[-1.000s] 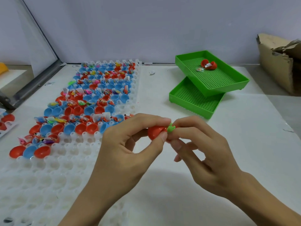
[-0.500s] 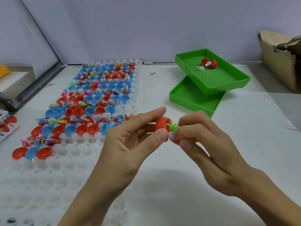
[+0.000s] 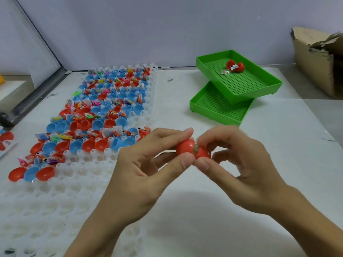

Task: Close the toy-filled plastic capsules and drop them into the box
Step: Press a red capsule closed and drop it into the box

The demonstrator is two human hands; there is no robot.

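- A red capsule (image 3: pixel 193 150) is held up over the white tabletop (image 3: pixel 278 164), in front of the person.
- One half of it is pinched by the left hand (image 3: pixel 141 175), between thumb and pointing finger.
- The other half is gripped by the right hand (image 3: pixel 246 171), with the thumb under it.
- A bit of green toy (image 3: pixel 195 147) is seen in the crack between the two halves, so the capsule is not fully shut.
- Many open red and blue capsule halves (image 3: pixel 104 112) are sat in a clear holder tray (image 3: pixel 74 182) on the left, many with small toys inside.
- Two green trays (image 3: pixel 239 84) are stacked far back, the top one turned a little.
- An open red capsule (image 3: pixel 235 66) is lying in the top tray.
- A brown cardboard box (image 3: pixel 315 60) is seen at the far right edge.
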